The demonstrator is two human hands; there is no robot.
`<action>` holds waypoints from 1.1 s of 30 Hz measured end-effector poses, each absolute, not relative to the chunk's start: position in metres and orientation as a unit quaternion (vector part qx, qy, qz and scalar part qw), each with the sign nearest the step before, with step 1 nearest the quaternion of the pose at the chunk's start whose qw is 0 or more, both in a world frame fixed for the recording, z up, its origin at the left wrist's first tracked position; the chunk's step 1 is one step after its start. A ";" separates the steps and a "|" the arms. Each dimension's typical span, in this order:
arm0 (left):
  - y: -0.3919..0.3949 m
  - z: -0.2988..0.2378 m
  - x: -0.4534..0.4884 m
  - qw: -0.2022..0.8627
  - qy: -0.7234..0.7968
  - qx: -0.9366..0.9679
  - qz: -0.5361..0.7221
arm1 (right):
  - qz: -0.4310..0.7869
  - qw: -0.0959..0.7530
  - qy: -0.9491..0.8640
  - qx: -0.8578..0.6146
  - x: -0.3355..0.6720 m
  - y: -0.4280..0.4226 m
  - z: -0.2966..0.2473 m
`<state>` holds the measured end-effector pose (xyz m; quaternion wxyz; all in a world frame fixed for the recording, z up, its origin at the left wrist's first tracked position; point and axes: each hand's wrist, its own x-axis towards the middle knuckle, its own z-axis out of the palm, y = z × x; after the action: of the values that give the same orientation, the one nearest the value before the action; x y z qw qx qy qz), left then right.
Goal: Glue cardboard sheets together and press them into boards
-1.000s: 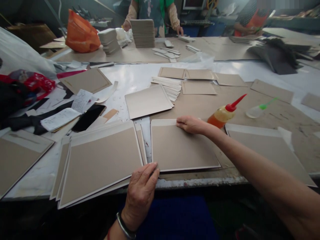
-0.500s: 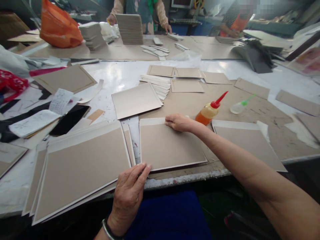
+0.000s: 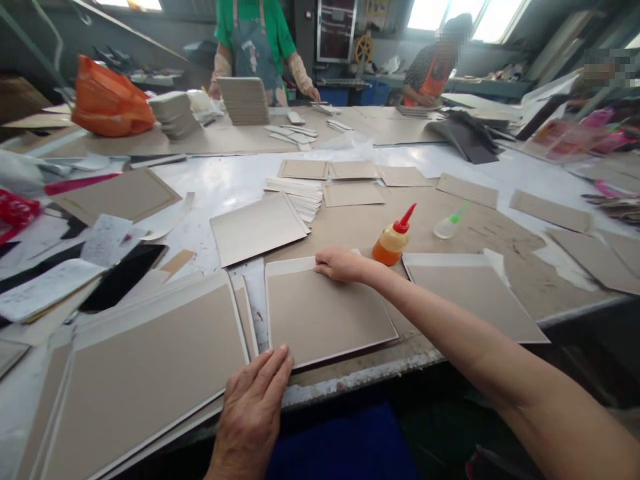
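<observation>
A grey-brown board panel with white edges lies flat before me, a pale strip along its far side. My right hand rests on that strip with its fingers curled in. What they hold, if anything, is hidden. My left hand has its fingers stretched out, tips touching the panel's near left corner. Left of it lies a stack of larger-looking similar panels. Another such panel is at the right, partly behind my forearm. Beyond my right forearm stands a bottle of amber liquid with a red nozzle.
A small green-tipped bottle stands further right. Several small boards and a pile of white strips lie farther back. A dark phone and papers are at left. Two people work across the table.
The view has tilted up and turned slightly right, showing more of the room. Both hands keep their places on the panel.
</observation>
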<state>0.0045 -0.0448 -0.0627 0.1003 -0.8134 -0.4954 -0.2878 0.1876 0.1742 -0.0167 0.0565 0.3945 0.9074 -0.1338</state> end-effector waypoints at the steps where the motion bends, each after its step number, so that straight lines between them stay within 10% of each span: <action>1: -0.044 -0.062 0.004 0.106 -0.494 -0.814 -0.288 | -0.128 0.056 0.909 0.392 0.188 0.174 -0.016; 19: -0.042 -0.056 0.004 0.124 -0.485 -0.819 -0.280 | -0.010 -0.063 0.865 0.497 0.233 0.124 0.013; 33: -0.039 -0.063 -0.006 0.136 -0.448 -0.842 -0.269 | -0.138 -0.072 0.785 0.599 0.287 0.057 -0.019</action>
<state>-0.0057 -0.0387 -0.0629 0.1356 -0.8418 -0.4478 -0.2692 0.2869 0.0566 -0.0194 -0.0724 0.5990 0.7855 -0.1378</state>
